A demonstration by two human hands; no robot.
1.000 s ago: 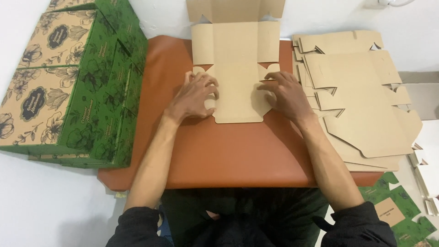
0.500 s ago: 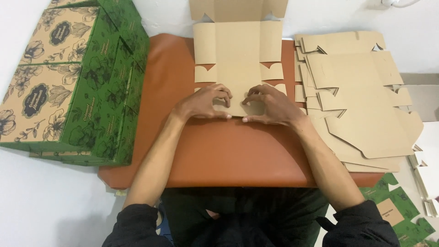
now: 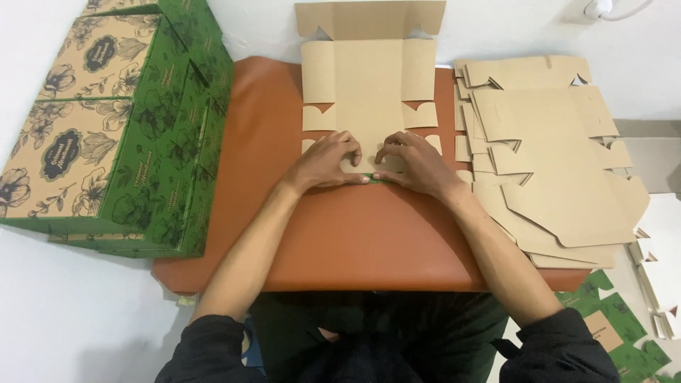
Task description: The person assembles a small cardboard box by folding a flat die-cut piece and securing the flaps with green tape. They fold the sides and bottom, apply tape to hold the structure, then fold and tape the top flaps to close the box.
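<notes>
Left hand point(image 3: 328, 162): bare, no glove, ring or watch in sight.
Right hand point(image 3: 417, 164): bare as well, with nothing worn on the fingers or wrist.
Forearms: uncovered from wrist to just short of the elbow on both sides.
Sleeves: black fabric, pushed up and bunched in soft folds near the elbows, at the near left and near right.
Torso: dark clothing, black to very dark green, creased across the lap at the near edge.
Markings: no print, logo or stitching can be made out on the clothing.
</notes>
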